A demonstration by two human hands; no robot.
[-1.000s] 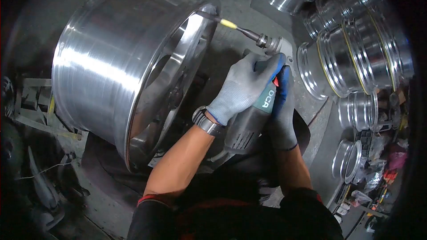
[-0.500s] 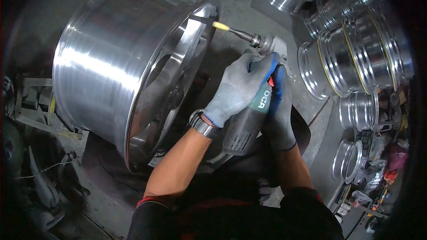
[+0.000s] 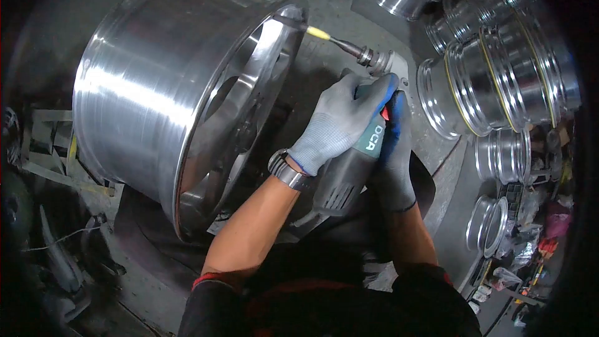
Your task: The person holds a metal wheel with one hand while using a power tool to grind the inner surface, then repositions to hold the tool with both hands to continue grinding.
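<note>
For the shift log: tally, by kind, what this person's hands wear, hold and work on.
gloves: 2, on the left hand and the right hand
grinder: 1
wristwatch: 1
wheel rim: 1
Total: 5

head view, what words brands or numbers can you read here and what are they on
"DCA": white letters on the teal band of the grinder, between the left hand and the right hand.
Clutter at the right edge: any print is too small and blurred to read.
Big wheel rim: no lettering shows.
</note>
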